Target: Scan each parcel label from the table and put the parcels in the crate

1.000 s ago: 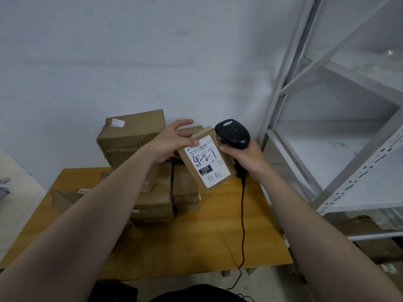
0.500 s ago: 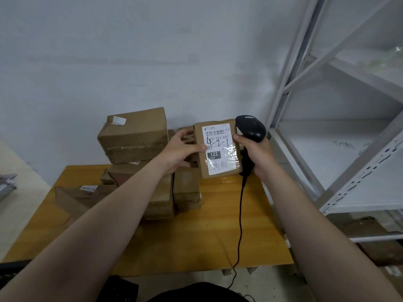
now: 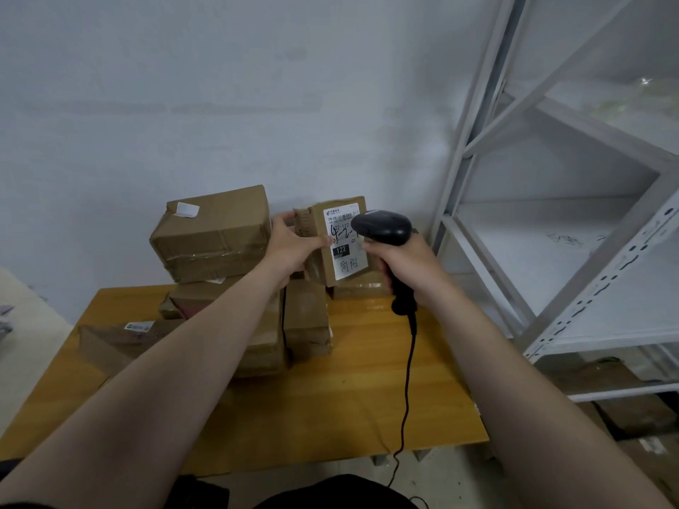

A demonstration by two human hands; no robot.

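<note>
My left hand (image 3: pixel 292 246) grips a small brown parcel (image 3: pixel 316 247) upright above the table, its white label (image 3: pixel 345 251) marked "122" facing me. My right hand (image 3: pixel 408 268) is closed round the handle of a black barcode scanner (image 3: pixel 382 226). The scanner's head sits right in front of the label's top right corner and hides part of it. Several more brown parcels (image 3: pixel 213 233) are stacked on the wooden table (image 3: pixel 367 398) behind and under my left arm. No crate is in view.
A grey metal shelf rack (image 3: pixel 551 222) stands close on the right, with cardboard boxes (image 3: pixel 624 398) on the floor beneath it. The scanner's black cable (image 3: pixel 406 391) hangs down over the table's front edge. A pale wall is directly behind the parcels.
The parcel has turned from tilted to upright and moved slightly up. The scanner has swung left, from beside the parcel to in front of the label's upper right.
</note>
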